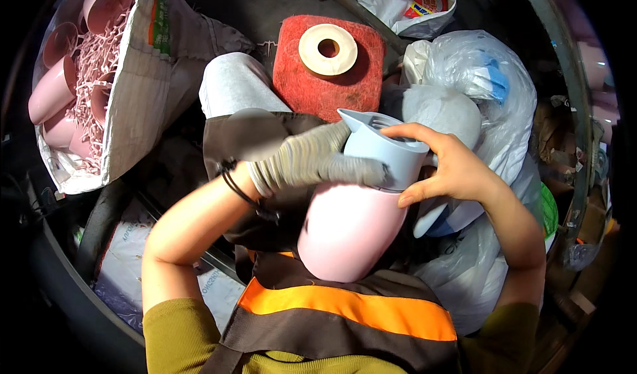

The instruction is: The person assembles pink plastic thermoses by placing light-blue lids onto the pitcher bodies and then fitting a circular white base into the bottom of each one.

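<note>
Between hands (two): one jug.

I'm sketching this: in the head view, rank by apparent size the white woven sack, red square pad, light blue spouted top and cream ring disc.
White woven sack
Red square pad
Light blue spouted top
Cream ring disc

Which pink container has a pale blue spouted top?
The pink container whose blue top the gloved left hand and bare right hand hold; pink cups in the white sack show none.
</note>
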Motion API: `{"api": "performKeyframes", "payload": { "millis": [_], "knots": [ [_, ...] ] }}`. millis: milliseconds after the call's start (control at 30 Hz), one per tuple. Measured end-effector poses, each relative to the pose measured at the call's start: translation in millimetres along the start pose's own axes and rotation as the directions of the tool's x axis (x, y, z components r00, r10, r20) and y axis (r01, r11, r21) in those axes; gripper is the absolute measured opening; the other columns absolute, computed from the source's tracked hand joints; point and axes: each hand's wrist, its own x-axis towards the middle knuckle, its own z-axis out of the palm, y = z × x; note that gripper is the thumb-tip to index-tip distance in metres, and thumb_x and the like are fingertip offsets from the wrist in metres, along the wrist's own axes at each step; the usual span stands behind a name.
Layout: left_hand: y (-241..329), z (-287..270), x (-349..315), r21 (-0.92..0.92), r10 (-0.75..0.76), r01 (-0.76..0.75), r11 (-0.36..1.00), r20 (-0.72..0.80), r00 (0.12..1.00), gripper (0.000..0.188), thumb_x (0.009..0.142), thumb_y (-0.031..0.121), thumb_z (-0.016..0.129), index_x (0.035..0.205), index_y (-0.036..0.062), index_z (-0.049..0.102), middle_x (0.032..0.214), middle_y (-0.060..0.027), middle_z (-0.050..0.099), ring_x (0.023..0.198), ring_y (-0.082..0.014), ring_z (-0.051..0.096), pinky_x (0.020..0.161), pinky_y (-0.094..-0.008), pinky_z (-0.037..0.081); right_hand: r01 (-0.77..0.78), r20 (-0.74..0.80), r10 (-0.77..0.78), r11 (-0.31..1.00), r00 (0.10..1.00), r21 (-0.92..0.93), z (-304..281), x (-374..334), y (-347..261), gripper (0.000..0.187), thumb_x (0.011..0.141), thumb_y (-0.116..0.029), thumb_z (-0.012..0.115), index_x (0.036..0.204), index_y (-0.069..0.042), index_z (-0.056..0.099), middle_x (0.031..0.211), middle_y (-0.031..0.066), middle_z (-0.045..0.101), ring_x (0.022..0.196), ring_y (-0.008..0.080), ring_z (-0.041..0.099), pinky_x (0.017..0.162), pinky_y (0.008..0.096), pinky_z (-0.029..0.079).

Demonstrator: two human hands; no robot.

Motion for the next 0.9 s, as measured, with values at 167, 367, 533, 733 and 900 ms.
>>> {"api": "performKeyframes", "payload": {
  "millis": [167,367,533,733,900],
  "knots": [
    [3.0,-79.6,45.3,0.356,0.273,-0.148,0.923,-0.332,0.903,0.066,0.082,0.056,0.065,0.126,0.0072,0.059,0.118,-0.0097,0.064,0.112,-0.0211,0.058,0.096,-0.0327,0.044,0.006,-0.046,-0.006,1.000,0.999,0.004,-1.1,-4.4,-2.5,0.085,0.055,-0.023,0.090,0.131,-0.004,0.056,0.126,0.0112,0.059,0.120,0.0228,0.054,0.105,0.0347,0.038],
    [-17.7,-79.2,115.1,0.897,0.497,0.442,-0.011,-0.378,0.781,0.089,0.068,0.060,0.073,0.141,0.0198,0.044,0.147,-0.0224,0.035,0.130,-0.0476,0.037,0.103,-0.0525,0.039,-0.001,-0.103,0.006,0.999,0.995,0.042,-2.6,-15.6,-7.8,0.086,0.053,-0.023,0.090,0.130,-0.004,0.057,0.125,0.0104,0.060,0.120,0.0217,0.054,0.106,0.0347,0.037],
    [-7.3,-92.5,111.3,0.911,0.510,0.390,0.133,-0.400,0.762,0.083,0.068,0.056,0.074,0.137,0.0186,0.048,0.138,-0.0215,0.046,0.123,-0.0447,0.046,0.099,-0.0499,0.043,0.039,-0.199,-0.048,0.998,0.979,-0.053,-21.7,-34.1,-14.2,0.081,0.055,-0.020,0.092,0.127,-0.004,0.058,0.124,0.0100,0.061,0.119,0.0205,0.055,0.105,0.0330,0.038],
    [27.6,-106.8,40.3,0.804,0.601,0.227,0.550,-0.569,0.561,0.081,0.070,0.055,0.075,0.134,0.0122,0.052,0.130,-0.0203,0.054,0.118,-0.0373,0.054,0.101,-0.0449,0.043,0.167,-0.462,-0.254,0.961,0.850,-0.221,-52.9,-31.1,-24.9,0.084,0.052,-0.019,0.093,0.127,-0.005,0.059,0.118,0.0075,0.063,0.114,0.0192,0.056,0.102,0.0323,0.040],
    [38.2,-123.9,1.2,0.670,0.599,-0.015,0.742,-0.652,0.464,0.068,0.079,0.030,0.079,0.135,0.0059,0.050,0.120,-0.0102,0.059,0.111,-0.0187,0.056,0.098,-0.0320,0.044,0.312,-0.414,-0.645,0.713,0.642,-0.628,-55.9,30.2,-53.4,0.079,0.059,-0.027,0.090,0.129,-0.012,0.057,0.120,0.0121,0.065,0.107,0.0295,0.065,0.091,0.0354,0.052]
  ]
}}
